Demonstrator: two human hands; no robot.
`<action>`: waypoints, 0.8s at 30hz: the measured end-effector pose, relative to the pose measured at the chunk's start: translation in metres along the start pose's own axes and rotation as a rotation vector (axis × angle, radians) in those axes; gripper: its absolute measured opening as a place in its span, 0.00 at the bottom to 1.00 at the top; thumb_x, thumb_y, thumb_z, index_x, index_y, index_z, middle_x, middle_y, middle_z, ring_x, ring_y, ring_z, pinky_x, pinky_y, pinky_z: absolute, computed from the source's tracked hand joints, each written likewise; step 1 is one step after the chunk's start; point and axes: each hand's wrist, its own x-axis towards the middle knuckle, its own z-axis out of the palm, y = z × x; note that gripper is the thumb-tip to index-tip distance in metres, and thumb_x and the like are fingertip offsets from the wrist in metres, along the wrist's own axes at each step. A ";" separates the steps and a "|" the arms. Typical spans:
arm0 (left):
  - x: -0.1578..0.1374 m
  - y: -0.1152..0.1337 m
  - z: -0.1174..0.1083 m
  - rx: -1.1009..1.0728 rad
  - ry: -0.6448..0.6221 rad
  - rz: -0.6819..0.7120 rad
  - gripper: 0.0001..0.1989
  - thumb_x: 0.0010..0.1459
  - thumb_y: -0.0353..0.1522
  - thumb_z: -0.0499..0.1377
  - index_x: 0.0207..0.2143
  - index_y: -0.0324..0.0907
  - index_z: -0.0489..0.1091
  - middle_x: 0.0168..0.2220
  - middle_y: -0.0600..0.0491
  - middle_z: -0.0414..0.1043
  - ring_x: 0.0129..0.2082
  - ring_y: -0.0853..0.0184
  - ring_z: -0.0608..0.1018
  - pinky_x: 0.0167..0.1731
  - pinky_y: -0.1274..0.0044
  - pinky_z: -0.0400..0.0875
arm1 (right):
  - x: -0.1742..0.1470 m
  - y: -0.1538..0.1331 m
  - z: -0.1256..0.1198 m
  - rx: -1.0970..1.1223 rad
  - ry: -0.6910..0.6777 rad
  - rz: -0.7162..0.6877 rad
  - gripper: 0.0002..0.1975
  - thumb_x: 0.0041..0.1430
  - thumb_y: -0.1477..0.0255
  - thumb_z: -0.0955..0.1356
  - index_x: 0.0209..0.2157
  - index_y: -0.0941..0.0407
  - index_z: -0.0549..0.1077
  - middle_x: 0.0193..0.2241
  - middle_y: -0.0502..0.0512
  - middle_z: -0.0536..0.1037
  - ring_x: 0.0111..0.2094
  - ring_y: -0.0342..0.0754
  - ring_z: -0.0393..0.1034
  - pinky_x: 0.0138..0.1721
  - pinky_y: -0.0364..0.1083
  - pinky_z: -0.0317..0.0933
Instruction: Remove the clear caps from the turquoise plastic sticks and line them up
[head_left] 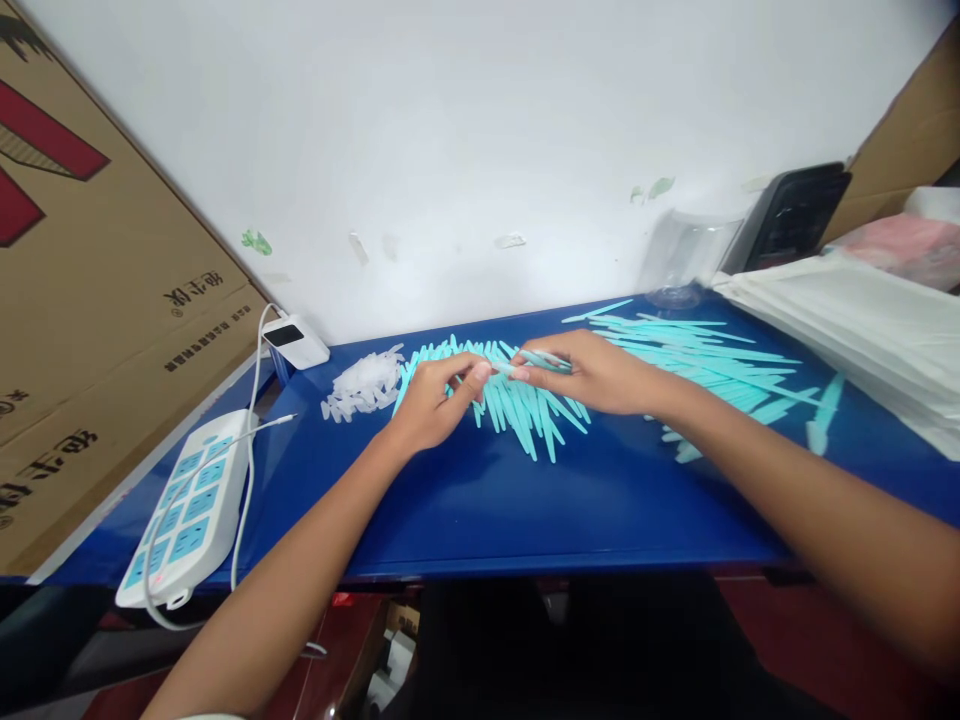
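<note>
My right hand (604,372) is closed round a thin turquoise stick (547,359), perhaps more than one, near the middle of the table. Fingertips of my left hand (431,402) pinch at the pale end of that stick; whatever small piece sits between them is mostly hidden. Under and around both hands spreads a heap of loose turquoise sticks (525,420), tapered and pointing many ways. Left of it lies a pile of small translucent white caps (367,383). Beyond my right wrist is another heap of turquoise sticks (697,360), some with whitish, cap-like ends.
On the blue table (525,530), a white power strip (191,510) with cables lies at the left edge, near a small white device (296,340). A clear plastic cup (686,260), a dark stand (799,215) and white sheets (862,320) are right. A cardboard box (112,250) stands left.
</note>
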 end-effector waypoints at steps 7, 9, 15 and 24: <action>0.001 -0.002 0.011 -0.102 -0.037 -0.046 0.18 0.72 0.45 0.58 0.35 0.41 0.74 0.25 0.55 0.74 0.26 0.70 0.77 0.30 0.79 0.71 | 0.001 0.004 0.013 -0.022 -0.072 -0.066 0.24 0.75 0.52 0.62 0.29 0.54 0.64 0.22 0.45 0.60 0.24 0.43 0.54 0.29 0.46 0.45; 0.001 -0.004 0.011 -0.106 -0.020 -0.065 0.18 0.72 0.44 0.58 0.34 0.41 0.74 0.26 0.55 0.75 0.27 0.70 0.78 0.31 0.79 0.71 | 0.001 0.003 0.014 -0.041 -0.099 -0.041 0.22 0.75 0.54 0.61 0.30 0.54 0.64 0.22 0.45 0.61 0.24 0.44 0.55 0.30 0.46 0.46; 0.001 -0.006 0.012 -0.127 0.007 -0.104 0.19 0.72 0.45 0.58 0.34 0.41 0.75 0.30 0.52 0.78 0.31 0.69 0.80 0.30 0.79 0.72 | -0.004 0.001 0.013 -0.071 -0.080 0.072 0.14 0.76 0.57 0.60 0.43 0.53 0.65 0.28 0.49 0.67 0.29 0.48 0.60 0.33 0.46 0.52; 0.001 -0.005 0.010 -0.122 0.008 -0.110 0.19 0.72 0.45 0.58 0.35 0.40 0.75 0.29 0.52 0.77 0.29 0.70 0.79 0.30 0.79 0.73 | 0.000 -0.002 0.009 -0.011 -0.066 -0.046 0.20 0.77 0.55 0.59 0.43 0.53 0.74 0.25 0.47 0.69 0.24 0.44 0.58 0.31 0.45 0.50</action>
